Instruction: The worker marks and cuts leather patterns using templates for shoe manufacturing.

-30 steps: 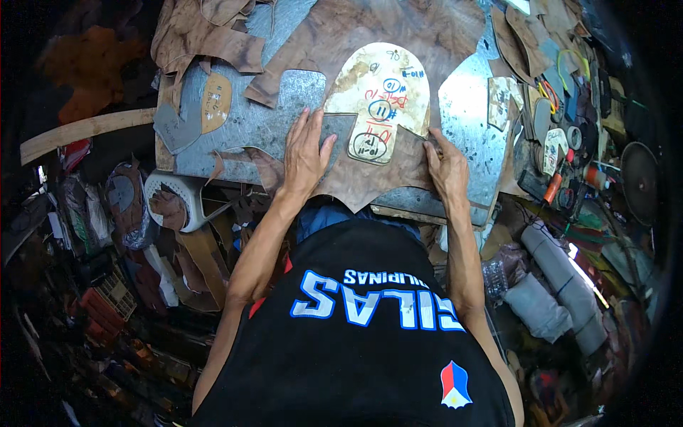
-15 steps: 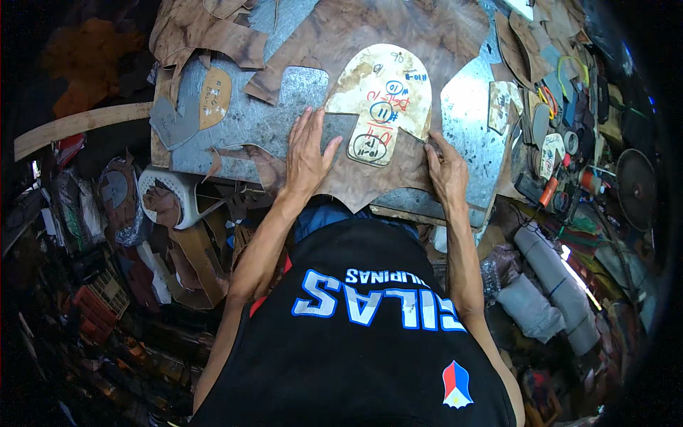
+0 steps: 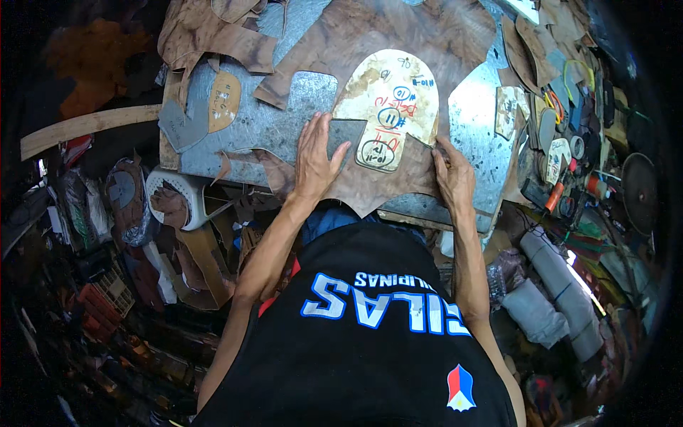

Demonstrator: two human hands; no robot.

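A cream pattern template (image 3: 388,85) with a rounded top, a narrow lower tab and handwritten marks lies flat on a brown leather sheet (image 3: 413,174). My left hand (image 3: 317,158) rests beside the template's left side, fingers stretched and thumb apart, palm down at the leather's edge. At the template's lower right corner is my right hand (image 3: 456,178). Its fingers are curled, with thumb and forefinger at the edge of the leather next to that corner; the other fingertips are partly hidden. Both lie over a metal-topped table (image 3: 274,124).
A tan oval template (image 3: 224,103) and grey pieces (image 3: 178,127) sit at the table's left. Leather scraps (image 3: 220,35) cover its far left. Orange-handled scissors (image 3: 553,107), tape rolls and tools crowd the right. A white stool (image 3: 196,191) stands at lower left.
The whole view has shifted slightly, so everything appears a little further right and lower. My hands keep the same places beside the template.
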